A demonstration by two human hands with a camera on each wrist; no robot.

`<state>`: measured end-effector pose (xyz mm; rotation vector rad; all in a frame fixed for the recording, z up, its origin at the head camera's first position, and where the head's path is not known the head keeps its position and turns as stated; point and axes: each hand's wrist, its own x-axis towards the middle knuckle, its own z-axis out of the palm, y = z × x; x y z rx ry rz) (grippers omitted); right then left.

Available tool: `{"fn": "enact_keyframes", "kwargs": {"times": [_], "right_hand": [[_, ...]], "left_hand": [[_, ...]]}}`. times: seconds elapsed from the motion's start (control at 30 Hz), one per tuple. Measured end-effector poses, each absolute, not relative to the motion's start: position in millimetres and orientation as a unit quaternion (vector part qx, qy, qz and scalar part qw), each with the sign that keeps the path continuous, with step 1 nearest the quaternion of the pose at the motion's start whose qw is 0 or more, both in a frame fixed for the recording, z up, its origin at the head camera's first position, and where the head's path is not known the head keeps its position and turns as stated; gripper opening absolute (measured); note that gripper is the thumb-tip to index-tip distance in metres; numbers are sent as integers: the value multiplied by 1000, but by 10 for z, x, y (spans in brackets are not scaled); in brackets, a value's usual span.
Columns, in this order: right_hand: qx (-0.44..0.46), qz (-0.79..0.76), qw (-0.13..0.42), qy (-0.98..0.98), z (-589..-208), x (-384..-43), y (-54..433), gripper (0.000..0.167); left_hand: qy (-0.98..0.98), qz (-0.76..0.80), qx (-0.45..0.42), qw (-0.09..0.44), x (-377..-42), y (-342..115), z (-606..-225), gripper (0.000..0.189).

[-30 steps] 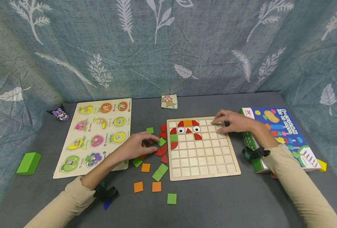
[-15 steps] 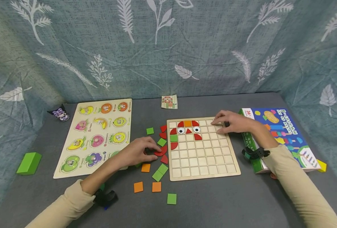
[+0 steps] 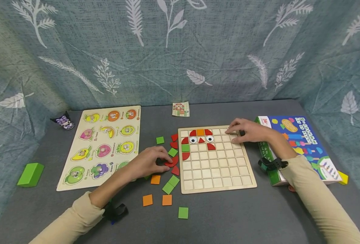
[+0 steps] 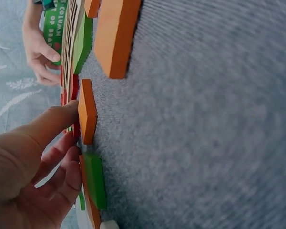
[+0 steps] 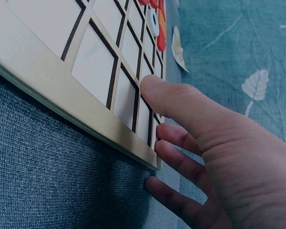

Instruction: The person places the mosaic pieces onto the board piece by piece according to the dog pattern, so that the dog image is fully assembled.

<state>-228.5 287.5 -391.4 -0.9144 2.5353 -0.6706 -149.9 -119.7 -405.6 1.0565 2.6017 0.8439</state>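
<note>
Head view: left hand [image 3: 149, 161] at red quarter-circle tiles [image 3: 174, 160] beside the wooden grid board [image 3: 218, 189]; whether it pinches one cannot be told. Right hand [image 3: 249, 130], thumb and fingers apart, at the board's far right corner.

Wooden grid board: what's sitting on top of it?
On the board: six red pieces, one orange square, one green square, two eye pieces. The right hand reaches over its far right corner; what it covers can't be seen.
</note>
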Motion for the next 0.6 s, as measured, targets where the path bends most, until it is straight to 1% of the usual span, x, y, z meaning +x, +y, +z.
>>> {"fn": "enact_keyframes", "kwargs": {"times": [0.3, 0.43, 0.5, 0.6], "right_hand": [[-328, -240, 176, 897, -3943, -2282, 2884, 40], [-330, -237, 178, 896, -3940, -2295, 2870, 40], [-330, -236, 178, 897, -3938, -2297, 2868, 40], [-330, -236, 177, 897, -3933, -2291, 2873, 40]], "left_hand": [[892, 254, 367, 77, -1482, -1151, -4065, 16], [896, 267, 350, 63, -1476, -1144, -4023, 16], [894, 281, 344, 54, -1475, -1078, -3987, 15], [889, 286, 354, 51, -1487, -841, -3932, 14]]}}
